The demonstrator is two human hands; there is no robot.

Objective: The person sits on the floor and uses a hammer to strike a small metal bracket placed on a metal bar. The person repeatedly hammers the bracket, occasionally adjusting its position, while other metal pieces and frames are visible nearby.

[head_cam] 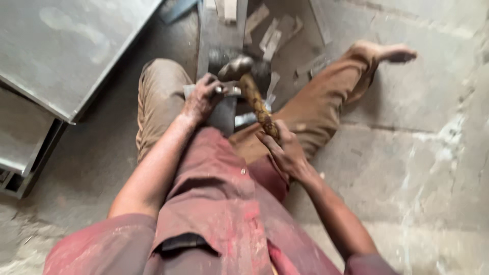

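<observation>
- Hammer (249, 84) sits in the upper middle of the frame, metal head up top, worn wooden handle running down-right into the right hand (286, 150)
- right hand is wrapped tight round the lower end of the handle, fingers closed on it
- left hand (202, 98) is just left of the hammer head, fingers curled and pinching a small metal piece (230, 90) down on a grey metal block (224, 114) btw the knees
- hammer head is right at / just above that piece, too blurry to say if it's touching
- person sits on a concrete floor (417, 168), tan trousers, reddish dusty shirt, bare foot (392, 52) upper right
- big sheet-metal panel (61, 46) fills the upper left, w/ metal scraps (272, 35) lying top centre
</observation>
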